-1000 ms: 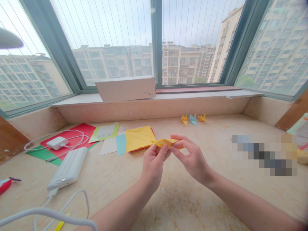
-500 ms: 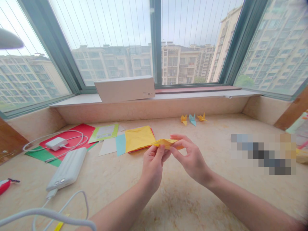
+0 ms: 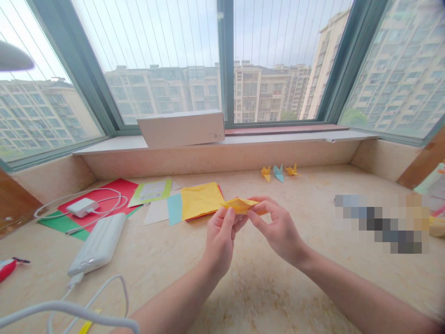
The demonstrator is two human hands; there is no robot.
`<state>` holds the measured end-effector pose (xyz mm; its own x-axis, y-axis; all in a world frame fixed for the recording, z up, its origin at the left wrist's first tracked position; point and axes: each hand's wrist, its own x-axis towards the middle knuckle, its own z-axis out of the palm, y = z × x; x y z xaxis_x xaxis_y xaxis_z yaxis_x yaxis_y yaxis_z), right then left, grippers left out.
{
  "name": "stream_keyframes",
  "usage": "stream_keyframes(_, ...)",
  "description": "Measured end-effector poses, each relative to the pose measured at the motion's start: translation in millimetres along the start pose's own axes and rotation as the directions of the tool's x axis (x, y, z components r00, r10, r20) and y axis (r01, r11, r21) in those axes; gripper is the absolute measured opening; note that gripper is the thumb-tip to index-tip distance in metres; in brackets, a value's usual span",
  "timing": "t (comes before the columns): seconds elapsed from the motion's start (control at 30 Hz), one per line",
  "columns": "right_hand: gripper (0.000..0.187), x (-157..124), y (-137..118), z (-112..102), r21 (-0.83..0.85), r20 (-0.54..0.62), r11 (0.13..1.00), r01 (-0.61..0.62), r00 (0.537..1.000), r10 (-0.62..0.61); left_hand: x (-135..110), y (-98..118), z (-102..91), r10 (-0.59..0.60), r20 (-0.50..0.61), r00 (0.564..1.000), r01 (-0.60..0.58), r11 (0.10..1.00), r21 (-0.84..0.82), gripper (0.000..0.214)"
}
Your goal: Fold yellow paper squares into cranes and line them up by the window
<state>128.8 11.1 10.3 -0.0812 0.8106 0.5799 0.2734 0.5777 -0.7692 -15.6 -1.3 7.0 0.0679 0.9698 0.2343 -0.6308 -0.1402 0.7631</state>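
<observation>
A folded piece of yellow origami paper (image 3: 239, 204) is held up above the stone surface between both hands. My left hand (image 3: 222, 236) pinches its left part, thumb in front and fingers behind. On its right end, my right hand (image 3: 276, 227) has thumb and index finger closed, the other fingers curled behind. Just beyond my left hand lies a stack of square paper (image 3: 201, 199), yellow on top with red edges below. Farther back stand three small folded paper cranes: a yellow one (image 3: 266, 173), a light blue one (image 3: 278, 172) and another yellow one (image 3: 292, 170).
At left lie a white power bank (image 3: 99, 243), a white charger (image 3: 82, 207) with cables, and red paper (image 3: 116, 188) over green sheets. A long white box (image 3: 182, 130) stands on the window ledge. A pixelated patch (image 3: 382, 222) hides something at right.
The right fingers have shifted slightly on the yellow paper, and its upper face shows a little more. Both hands keep their hold in nearly the same place.
</observation>
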Motion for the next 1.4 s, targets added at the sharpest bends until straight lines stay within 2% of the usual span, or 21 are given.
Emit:
stream_keyframes(0.13,0.006,0.2,1.4,-0.4,-0.025,-0.006,0.999,0.031,1.0,-0.031,0.4,0.7,0.3,0.003,0.01,1.0,-0.004,0.999,0.039,0.02)
stream_keyframes(0.23,0.005,-1.0,2.1,-1.1,-0.108,-0.021,0.987,0.123,0.992,-0.126,1.1,0.6,-0.3,-0.005,-0.017,1.0,0.006,1.0,0.018,0.019)
stream_keyframes(0.4,0.007,-2.6,2.9,-4.1,-0.326,0.015,0.887,0.326,0.94,-0.34,2.3,0.7,-0.9,-0.067,-0.085,0.994,0.069,0.998,0.015,0.017)
stream_keyframes(0.57,0.007,-2.0,6.9,-5.4,-0.389,0.058,0.841,0.377,0.921,-0.386,3.2,1.8,-0.4,-0.059,-0.079,0.995,0.061,0.998,0.017,0.017)
stream_keyframes(0.77,0.007,-3.3,4.2,-3.4,-0.347,0.052,0.878,0.33,0.941,-0.333,2.6,1.7,-0.4,-0.062,-0.097,0.993,0.062,0.998,-0.002,0.016)
stream_keyframes(0.9,0.006,-3.8,2.0,-1.3,-0.267,0.028,0.935,0.232,0.972,-0.233,2.0,0.0,-2.1,-0.053,-0.091,0.994,0.054,0.999,0.007,0.015)
stream_keyframes(1.03,0.005,-2.5,3.9,-0.3,-0.168,-0.011,0.981,0.102,0.994,-0.105,2.1,-1.9,-3.3,-0.05,-0.057,0.997,0.055,0.995,0.086,0.02)
stream_keyframes(1.2,0.006,-1.9,4.6,0.8,-0.114,0.008,0.993,0.042,0.999,-0.042,3.2,-2.1,-4.0,-0.034,-0.101,0.994,0.051,0.983,0.175,0.027)
stream_keyframes(1.4,0.008,-2.9,3.9,3.6,-0.024,-0.022,1.0,-0.017,1.0,0.017,5.2,-2.6,-5.9,-0.037,-0.108,0.993,0.054,0.986,0.158,0.028)
